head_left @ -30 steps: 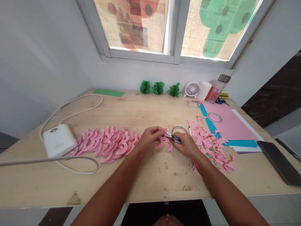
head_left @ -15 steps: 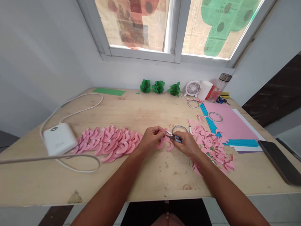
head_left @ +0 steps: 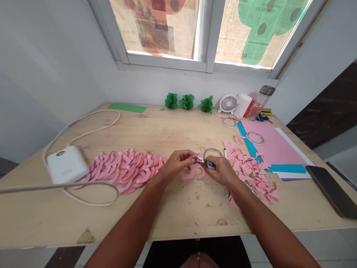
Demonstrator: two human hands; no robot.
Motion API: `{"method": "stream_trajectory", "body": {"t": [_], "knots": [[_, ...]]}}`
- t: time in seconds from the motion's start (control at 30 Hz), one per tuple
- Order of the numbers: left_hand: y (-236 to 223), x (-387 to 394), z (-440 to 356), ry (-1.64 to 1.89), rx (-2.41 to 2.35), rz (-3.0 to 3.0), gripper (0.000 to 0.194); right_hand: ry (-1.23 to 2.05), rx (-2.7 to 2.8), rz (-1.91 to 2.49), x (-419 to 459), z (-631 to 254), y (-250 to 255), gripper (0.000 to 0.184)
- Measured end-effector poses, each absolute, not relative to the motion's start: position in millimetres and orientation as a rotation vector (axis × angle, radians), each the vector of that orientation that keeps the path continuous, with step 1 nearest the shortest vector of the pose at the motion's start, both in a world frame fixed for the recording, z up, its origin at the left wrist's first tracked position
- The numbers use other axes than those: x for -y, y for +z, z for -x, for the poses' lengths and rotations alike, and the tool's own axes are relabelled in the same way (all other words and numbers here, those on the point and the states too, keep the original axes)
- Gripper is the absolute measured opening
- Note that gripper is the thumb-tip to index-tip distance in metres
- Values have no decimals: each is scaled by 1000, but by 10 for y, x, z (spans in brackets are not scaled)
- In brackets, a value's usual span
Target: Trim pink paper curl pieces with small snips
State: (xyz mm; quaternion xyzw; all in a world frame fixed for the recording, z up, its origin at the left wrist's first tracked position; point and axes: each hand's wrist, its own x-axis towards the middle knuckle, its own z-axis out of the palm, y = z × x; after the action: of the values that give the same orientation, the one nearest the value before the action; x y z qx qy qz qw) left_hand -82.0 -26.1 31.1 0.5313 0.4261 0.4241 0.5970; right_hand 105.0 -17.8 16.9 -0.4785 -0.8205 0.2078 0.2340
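Observation:
My left hand [head_left: 180,163] pinches a small pink paper piece [head_left: 198,155] between thumb and fingers, a white strip beside it. Closed around small dark-handled scissors [head_left: 209,165] is my right hand [head_left: 223,170], with the blades pointing left at the paper near my left fingertips. Just below, curved pink paper pieces [head_left: 201,172] lie on the table, partly covered by the left hand. A thin ring, like a tape roll [head_left: 213,149], rests behind the right hand. Left of my left forearm spreads a heap of pink paper arcs [head_left: 131,167] with white bits on them.
Pink scraps [head_left: 252,171] pile up right of my right hand. Coloured sheets [head_left: 281,149] and a phone [head_left: 329,190] lie farther right. A white device [head_left: 67,165] with a looping cable is on the left. Green paper shapes [head_left: 187,102], a fan [head_left: 228,103] and a bottle [head_left: 260,102] line the back.
The scissors' blades have moved slightly and now sit closer against the paper at my left fingertips. The left hand has shifted a little left; the camera view has moved slightly.

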Motion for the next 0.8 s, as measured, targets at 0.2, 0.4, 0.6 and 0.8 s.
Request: {"method": "stream_trajectory", "body": {"t": [0.2, 0.4, 0.6, 0.8], "knots": [[247, 255, 812, 975, -1038, -1294, 19, 541, 2292, 1309, 179, -1051, 162, 18], [200, 248, 808, 957, -1132, -1418, 18, 505, 2347, 1352, 177, -1047, 156, 18], [249, 239, 804, 910, -1200, -1608, 18, 457, 2407, 1412, 179, -1056, 159, 18], [241, 242, 793, 900, -1212, -1621, 16, 480, 2456, 1447, 182, -1051, 166, 19]]}}
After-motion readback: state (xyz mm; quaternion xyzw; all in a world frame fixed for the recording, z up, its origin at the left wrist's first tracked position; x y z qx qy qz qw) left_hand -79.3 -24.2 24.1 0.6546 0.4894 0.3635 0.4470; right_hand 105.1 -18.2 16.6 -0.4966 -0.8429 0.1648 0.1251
